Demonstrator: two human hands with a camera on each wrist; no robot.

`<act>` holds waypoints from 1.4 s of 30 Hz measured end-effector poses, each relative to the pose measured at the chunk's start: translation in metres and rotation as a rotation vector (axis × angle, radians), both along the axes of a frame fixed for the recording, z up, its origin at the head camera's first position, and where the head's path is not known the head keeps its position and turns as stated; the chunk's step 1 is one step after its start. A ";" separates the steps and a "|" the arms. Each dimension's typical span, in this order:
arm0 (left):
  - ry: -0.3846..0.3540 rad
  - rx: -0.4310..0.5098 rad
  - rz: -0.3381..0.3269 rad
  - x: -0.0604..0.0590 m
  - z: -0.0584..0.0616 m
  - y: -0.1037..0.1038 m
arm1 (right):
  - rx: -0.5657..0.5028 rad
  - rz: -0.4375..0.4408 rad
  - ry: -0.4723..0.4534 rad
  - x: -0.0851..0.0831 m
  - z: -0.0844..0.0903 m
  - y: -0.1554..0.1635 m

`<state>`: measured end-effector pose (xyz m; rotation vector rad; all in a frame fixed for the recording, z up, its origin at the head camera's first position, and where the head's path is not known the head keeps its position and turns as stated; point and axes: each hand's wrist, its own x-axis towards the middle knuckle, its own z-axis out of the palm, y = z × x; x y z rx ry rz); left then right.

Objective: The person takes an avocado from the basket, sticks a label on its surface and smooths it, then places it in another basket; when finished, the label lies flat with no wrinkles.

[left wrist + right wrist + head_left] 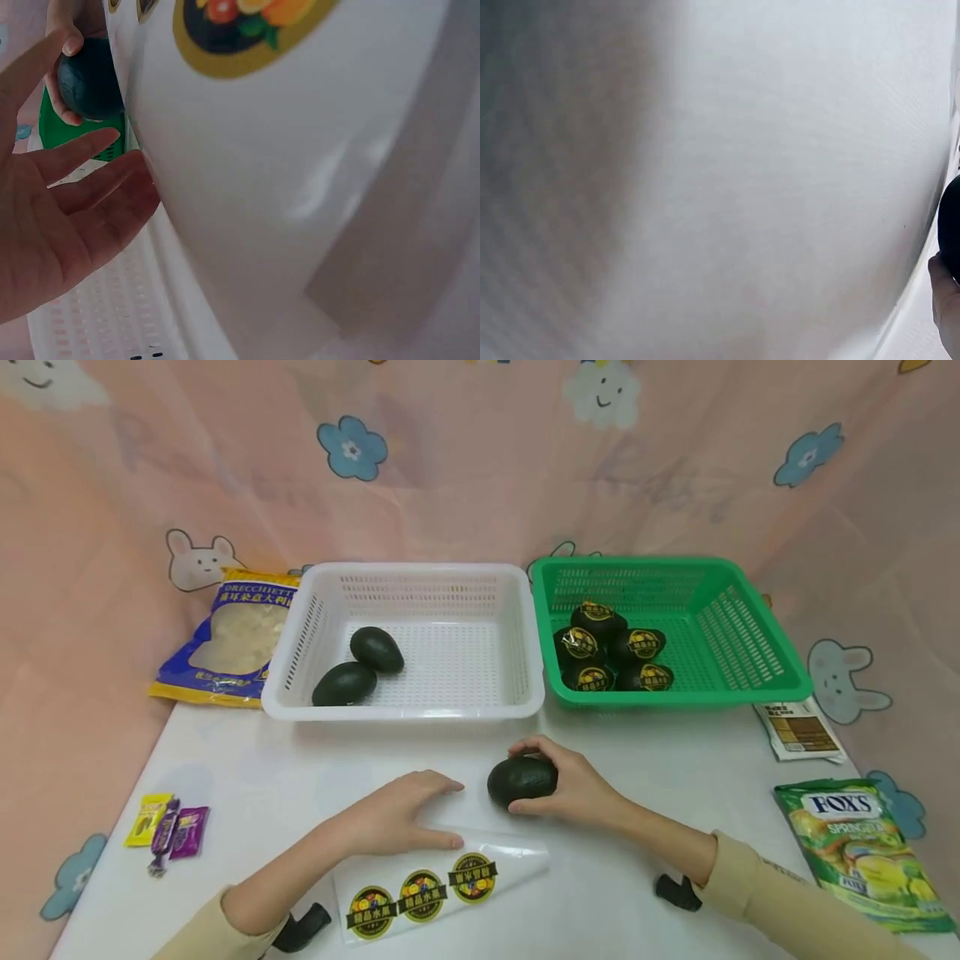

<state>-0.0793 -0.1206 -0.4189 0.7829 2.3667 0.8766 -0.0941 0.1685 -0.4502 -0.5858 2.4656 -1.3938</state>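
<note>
My right hand [573,783] grips a dark green avocado [521,780] from its right side, over the white table. To the left of the fruit, my left hand [401,818] has its fingers spread and holds nothing, its thumb at the upper edge of a clear sheet of stickers [442,893]. Three round black-and-gold fruit labels show on that sheet. In the left wrist view the held avocado [86,79] appears beyond the open fingers. Only a dark edge of the avocado [949,225] and part of the hand enter the right wrist view.
A white basket [405,713] holds two plain avocados [377,650]. Beside it, a green basket [682,697] contains several labelled avocados [643,645]. Around the edges lie a blue pasta bag [232,639], wrapped candies [165,831], a green Fox's bag [862,852] and a white-brown packet [802,729].
</note>
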 end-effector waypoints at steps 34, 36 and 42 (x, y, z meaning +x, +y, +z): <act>-0.109 0.228 -0.131 -0.018 0.003 0.014 | 0.085 0.243 0.192 -0.016 0.024 0.017; -0.104 0.236 -0.139 -0.020 0.004 0.016 | 0.033 0.243 0.255 -0.015 0.028 0.015; -0.060 0.248 -0.180 -0.023 0.010 0.022 | -0.056 0.343 0.386 -0.008 0.045 0.004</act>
